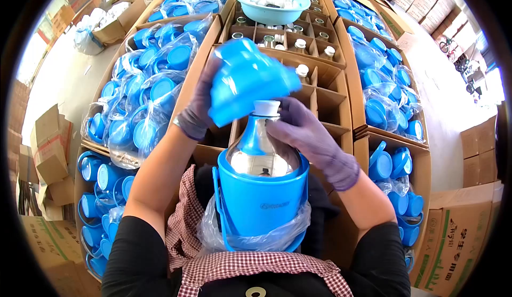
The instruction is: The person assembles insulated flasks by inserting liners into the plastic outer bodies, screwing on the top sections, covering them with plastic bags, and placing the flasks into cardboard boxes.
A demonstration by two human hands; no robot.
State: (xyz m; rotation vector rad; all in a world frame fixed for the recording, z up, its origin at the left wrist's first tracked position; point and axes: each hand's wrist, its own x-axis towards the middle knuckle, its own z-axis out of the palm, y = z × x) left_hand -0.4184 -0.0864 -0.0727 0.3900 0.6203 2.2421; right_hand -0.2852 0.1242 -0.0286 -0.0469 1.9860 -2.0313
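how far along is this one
Looks done: the silver flask sits inside the blue bucket, a white stopper at its neck. In hand: the left hand holds a motion-blurred blue cover; the right hand is at the flask. Left: the cover is off the bucket, and other flasks stand without buckets.

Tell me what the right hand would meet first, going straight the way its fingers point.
The silver flask, near its neck below the white stopper. The fingers of the right hand seem against it or very near; exact depth is unclear.
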